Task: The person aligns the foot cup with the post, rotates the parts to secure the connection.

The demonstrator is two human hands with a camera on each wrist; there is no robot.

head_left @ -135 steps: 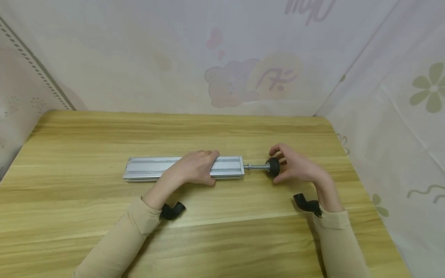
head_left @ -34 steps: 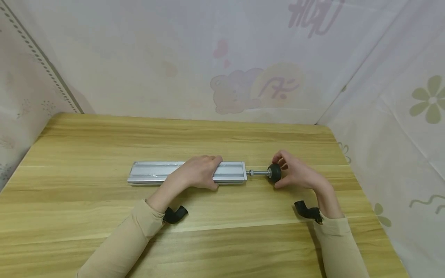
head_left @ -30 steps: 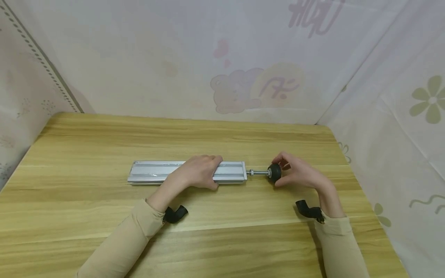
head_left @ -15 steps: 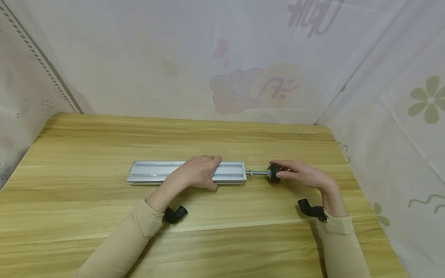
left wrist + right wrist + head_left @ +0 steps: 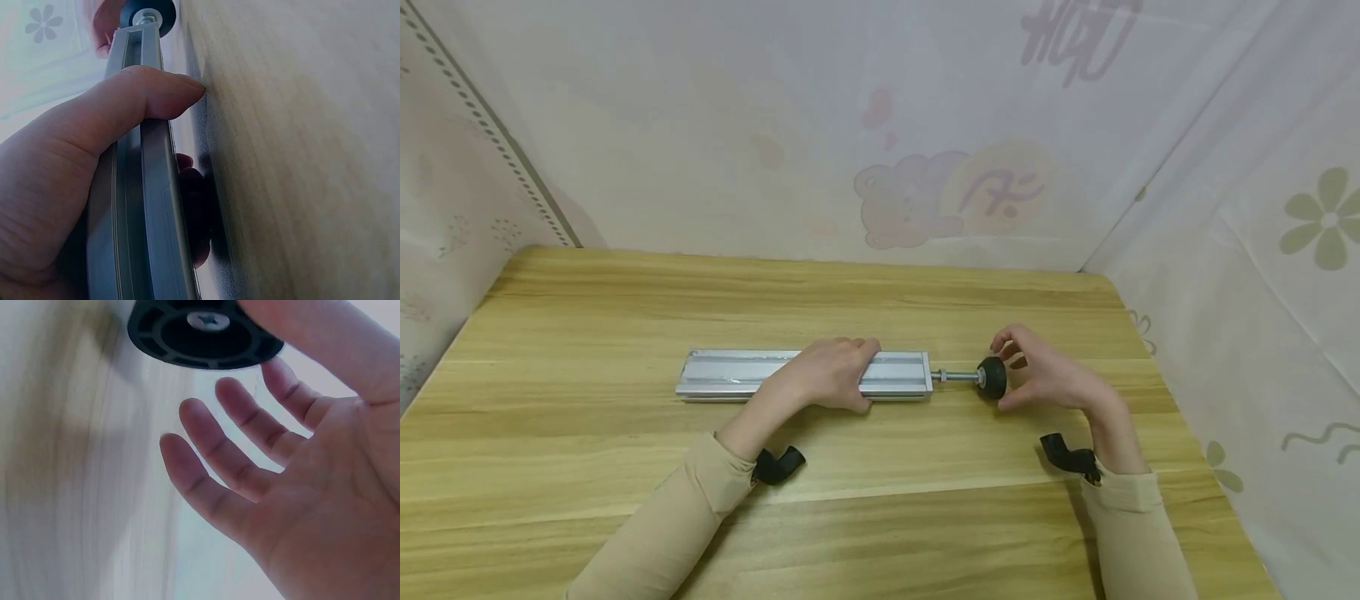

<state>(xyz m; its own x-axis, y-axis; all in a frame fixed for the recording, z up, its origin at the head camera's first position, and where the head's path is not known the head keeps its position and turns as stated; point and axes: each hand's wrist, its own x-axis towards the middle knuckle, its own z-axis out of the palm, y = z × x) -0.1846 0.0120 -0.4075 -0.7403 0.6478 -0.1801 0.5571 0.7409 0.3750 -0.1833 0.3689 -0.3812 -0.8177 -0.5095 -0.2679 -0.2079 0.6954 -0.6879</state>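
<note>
A silver aluminium rail [image 5: 737, 375] lies lengthwise on the wooden table [image 5: 880, 300]. A threaded rod [image 5: 955, 377] sticks out of its right end and carries a black round foot [image 5: 992, 377]. My left hand [image 5: 827, 379] grips the rail near its right end, thumb on the near side and fingers curled over the far side. The left wrist view shows that hand [image 5: 75, 162] wrapped round the rail [image 5: 150, 206]. My right hand [image 5: 1045, 375] cups the foot from the right. In the right wrist view my thumb [image 5: 325, 337] lies against the foot [image 5: 200, 331], and the fingers [image 5: 219, 462] are spread and apart from it.
Cloth with a bear print [image 5: 917, 196] hangs behind the table and along both sides. The table's right edge [image 5: 1157, 358] is close to my right hand. Black camera mounts sit at my left wrist [image 5: 777, 462] and right wrist [image 5: 1067, 457].
Half a second ago my right fingers pinched the black foot. They have now come off it and spread, with only the thumb against it. Left hand and rail have not moved.
</note>
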